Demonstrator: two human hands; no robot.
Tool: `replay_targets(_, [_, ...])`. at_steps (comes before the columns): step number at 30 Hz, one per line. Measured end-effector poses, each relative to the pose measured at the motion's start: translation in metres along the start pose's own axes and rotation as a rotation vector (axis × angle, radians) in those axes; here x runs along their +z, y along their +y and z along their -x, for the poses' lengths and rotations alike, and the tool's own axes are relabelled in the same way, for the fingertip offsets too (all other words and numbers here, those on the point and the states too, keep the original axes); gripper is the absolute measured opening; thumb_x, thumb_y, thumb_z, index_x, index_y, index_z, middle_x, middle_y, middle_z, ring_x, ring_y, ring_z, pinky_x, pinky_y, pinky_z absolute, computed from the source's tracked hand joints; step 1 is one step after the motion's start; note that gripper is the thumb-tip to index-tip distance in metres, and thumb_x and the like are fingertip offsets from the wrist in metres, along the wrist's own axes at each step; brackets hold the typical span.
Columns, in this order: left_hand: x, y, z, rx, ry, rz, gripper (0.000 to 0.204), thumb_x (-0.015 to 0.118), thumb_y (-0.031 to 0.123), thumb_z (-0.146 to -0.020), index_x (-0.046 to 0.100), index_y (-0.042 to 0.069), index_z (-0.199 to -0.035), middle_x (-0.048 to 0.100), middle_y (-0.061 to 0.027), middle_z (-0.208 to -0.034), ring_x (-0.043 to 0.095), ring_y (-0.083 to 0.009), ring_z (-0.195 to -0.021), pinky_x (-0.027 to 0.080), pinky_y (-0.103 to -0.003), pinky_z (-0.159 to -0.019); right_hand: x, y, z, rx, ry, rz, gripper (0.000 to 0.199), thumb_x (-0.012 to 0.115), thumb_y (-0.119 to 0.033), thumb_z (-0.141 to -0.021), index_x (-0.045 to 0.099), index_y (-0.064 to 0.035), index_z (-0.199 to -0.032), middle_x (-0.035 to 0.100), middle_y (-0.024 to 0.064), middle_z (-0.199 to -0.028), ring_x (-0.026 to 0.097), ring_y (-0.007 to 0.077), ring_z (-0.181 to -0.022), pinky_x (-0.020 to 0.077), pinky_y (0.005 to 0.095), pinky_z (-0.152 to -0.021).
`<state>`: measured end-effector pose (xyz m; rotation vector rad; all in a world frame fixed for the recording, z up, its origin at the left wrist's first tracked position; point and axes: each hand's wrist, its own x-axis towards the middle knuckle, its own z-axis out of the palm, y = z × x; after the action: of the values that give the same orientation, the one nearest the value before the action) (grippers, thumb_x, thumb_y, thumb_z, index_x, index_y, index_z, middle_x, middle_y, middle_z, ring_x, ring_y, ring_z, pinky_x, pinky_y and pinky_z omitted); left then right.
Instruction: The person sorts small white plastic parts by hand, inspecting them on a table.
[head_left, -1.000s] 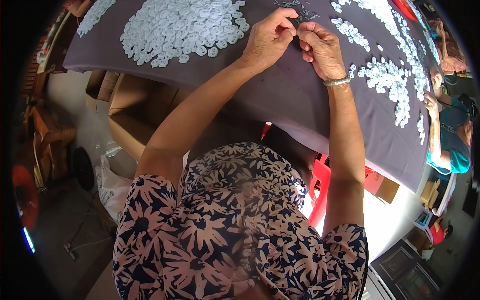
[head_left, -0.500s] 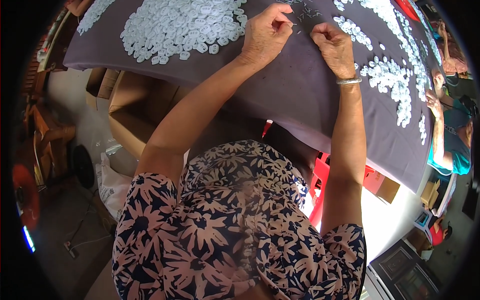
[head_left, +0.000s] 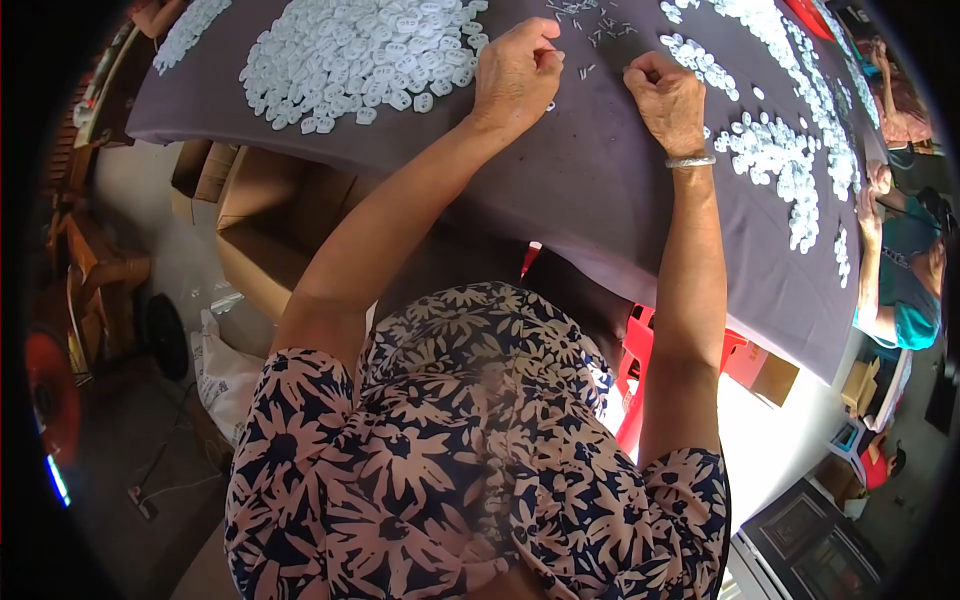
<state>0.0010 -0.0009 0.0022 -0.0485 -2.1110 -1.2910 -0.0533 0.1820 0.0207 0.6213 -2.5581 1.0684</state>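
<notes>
My left hand (head_left: 515, 78) is closed above the dark tablecloth, just right of a big heap of small white plastic pieces (head_left: 360, 55). Its fingers curl inward, and whatever they hold is hidden. Below its fingers a single white piece (head_left: 550, 106) shows on the cloth. My right hand (head_left: 668, 103), with a bracelet at the wrist, is closed too, its fingertips out of sight. Between the hands lie a few tiny thin pins (head_left: 587, 72). Farther back, more pins (head_left: 605, 24) are scattered. To the right of my right hand spreads a cluster of white pieces (head_left: 775, 150).
The dark cloth (head_left: 590, 190) covers the table. Open cardboard boxes (head_left: 265, 230) stand below its left edge. A red plastic stool (head_left: 637, 350) is under the table by my right forearm. Another person's hands (head_left: 872, 200) work at the right edge, beside a long band of white pieces.
My left hand has drawn back slightly leftward and its fingers have curled in. A white piece now shows beneath it. My right hand has shifted only a little.
</notes>
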Motion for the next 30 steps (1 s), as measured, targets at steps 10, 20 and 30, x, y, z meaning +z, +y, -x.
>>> replay_targets(10, [0.003,-0.006,-0.002,0.015,0.085,0.070,0.023,0.058,-0.005,-0.076,0.057,0.004,-0.097,0.062,-0.0105,-0.079,0.060,-0.0240,-0.065,0.048,-0.034,-0.059,0.010,0.005,-0.013,-0.023,-0.020,-0.185,0.011,0.065,-0.013,-0.080,0.066,-0.0040,-0.087,0.064,0.0042,-0.070,0.060,0.0116,-0.064,0.0479,0.0253,-0.063])
replay_targets(20, [0.004,-0.004,-0.002,0.002,0.071,0.099,0.020,0.056,0.001,-0.083,0.059,0.006,-0.103,0.063,-0.0045,-0.079,0.059,-0.0125,-0.066,0.049,-0.027,-0.063,0.024,-0.005,-0.052,0.017,-0.292,0.157,0.019,0.067,-0.023,-0.077,0.068,-0.0062,-0.086,0.067,0.0105,-0.077,0.064,0.0239,-0.070,0.0502,0.0327,-0.068])
replay_targets(30, [0.003,0.003,-0.001,-0.038,-0.021,0.253,0.030,0.061,0.007,-0.084,0.055,0.007,-0.113,0.064,-0.0037,-0.088,0.058,-0.0106,-0.073,0.049,-0.026,-0.063,0.011,-0.012,-0.024,0.076,-0.370,-0.551,0.008,0.068,-0.009,-0.080,0.066,-0.0017,-0.082,0.058,-0.0043,-0.070,0.048,0.0031,-0.064,0.0404,0.0196,-0.057])
